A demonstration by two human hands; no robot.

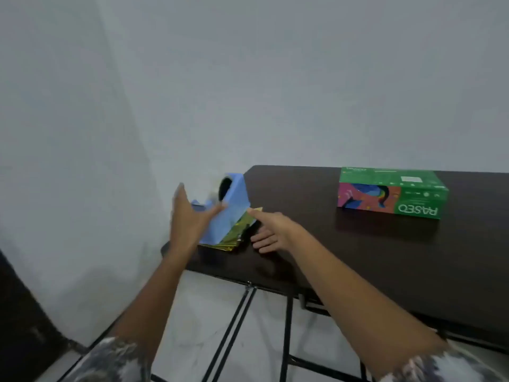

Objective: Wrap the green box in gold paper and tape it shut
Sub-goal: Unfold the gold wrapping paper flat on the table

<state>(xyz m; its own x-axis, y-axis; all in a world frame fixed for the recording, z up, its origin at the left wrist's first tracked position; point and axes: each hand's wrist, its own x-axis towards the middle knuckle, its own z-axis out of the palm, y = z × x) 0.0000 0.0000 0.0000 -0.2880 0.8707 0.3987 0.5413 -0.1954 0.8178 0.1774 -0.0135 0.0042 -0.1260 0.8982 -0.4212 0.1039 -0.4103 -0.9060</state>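
Surface (358, 257) is a dark tabletop, and the green box (391, 193) sits well off to the right on it, nobody touching it. It looks like light printed cardboard, stiff enough to take by the long sides, though it's glossy so maybe a bit slick. Blue tape dispenser (228, 213) is tipped up at the left end, right on the folded gold paper (234, 238), so that's what's in the way. The paper looks like thin foil that probably creases easily, so an edge seems the best place to pull. Left hand (190, 219) has its grip apart, thumb against the dispenser. Right hand (272, 230) also has its grip apart, index finger at the paper's corner.
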